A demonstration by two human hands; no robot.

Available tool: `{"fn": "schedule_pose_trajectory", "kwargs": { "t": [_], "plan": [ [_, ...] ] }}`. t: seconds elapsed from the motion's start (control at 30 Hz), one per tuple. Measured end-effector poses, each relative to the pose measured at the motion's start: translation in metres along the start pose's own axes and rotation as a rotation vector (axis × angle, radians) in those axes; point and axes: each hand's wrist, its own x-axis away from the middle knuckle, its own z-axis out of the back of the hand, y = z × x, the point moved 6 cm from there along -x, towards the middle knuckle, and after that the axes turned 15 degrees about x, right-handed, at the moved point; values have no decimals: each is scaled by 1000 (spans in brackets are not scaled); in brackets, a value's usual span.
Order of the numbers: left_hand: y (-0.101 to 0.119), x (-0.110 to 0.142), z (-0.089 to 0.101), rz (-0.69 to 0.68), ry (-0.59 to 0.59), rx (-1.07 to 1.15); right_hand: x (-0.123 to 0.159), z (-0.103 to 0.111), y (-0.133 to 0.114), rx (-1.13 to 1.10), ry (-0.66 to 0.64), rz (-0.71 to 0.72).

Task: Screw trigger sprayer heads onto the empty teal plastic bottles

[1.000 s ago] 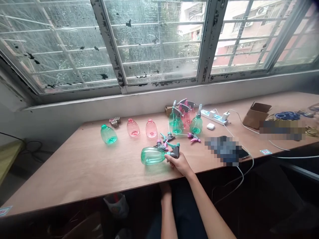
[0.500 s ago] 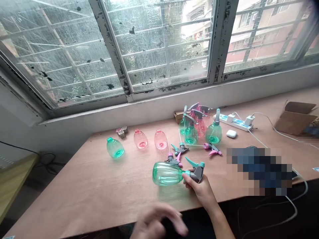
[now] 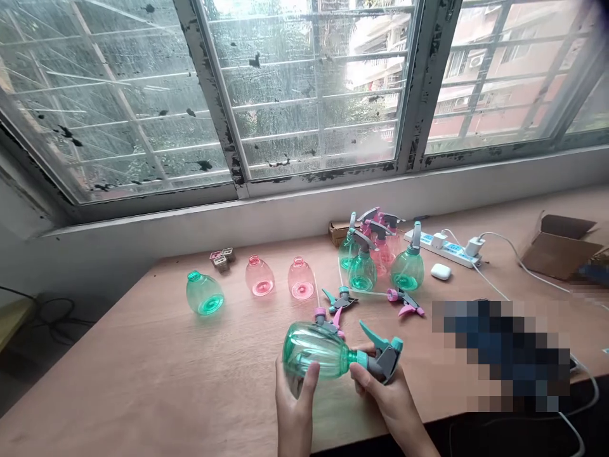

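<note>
A green spray bottle (image 3: pixel 316 349) lies sideways in the air above the near part of the table, its grey and teal spray head (image 3: pixel 383 358) to the right. My left hand (image 3: pixel 297 393) cups the bottle body from below, thumb on the near side. At the neck, my right hand (image 3: pixel 380 387) pinches the teal collar and grey head. Just behind the bottle rests a loose pink and grey spray head (image 3: pixel 328 320), partly covered by it. Two more loose heads lie beyond, one teal (image 3: pixel 340 298) and one pink (image 3: pixel 406 301).
One green bottle (image 3: pixel 204 295) and two pink bottles (image 3: pixel 259 276) (image 3: pixel 301 279) stand without heads. Several assembled spray bottles (image 3: pixel 364 270) cluster near the wall. To the right are a power strip (image 3: pixel 442 247), a white earphone case (image 3: pixel 440 271), a cardboard box (image 3: pixel 561 244) and a blurred dark object.
My left hand has come up from the table's front edge and taken hold of the bottle body. My right hand still grips the neck. The view has shifted slightly.
</note>
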Motion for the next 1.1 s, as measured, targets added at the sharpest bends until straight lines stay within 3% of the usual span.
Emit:
{"fn": "schedule_pose_trajectory", "kwargs": {
  "t": [0.27,0.43,0.5,0.57,0.73,0.83,0.97,1.1],
  "plan": [
    [-22,-6,14,166,-153,213,-3,4,7,-63,53,-50],
    [-22,-1,21,101,-9,158,4,-10,6,9,-86,-58],
    [-18,-1,26,62,85,83,6,-13,4,45,-102,-51],
    [-16,-3,26,19,107,37,5,-12,5,53,-93,-59],
    [-27,-10,13,57,-109,78,-6,-2,9,-100,-14,-78],
    [-30,-9,8,130,-164,161,-10,0,10,-135,11,-92],
    [-26,-4,9,105,-115,204,-9,-3,10,-40,-48,-89],
    [-23,-3,19,57,-2,105,-5,-8,8,72,-158,-61]
  ]
}}
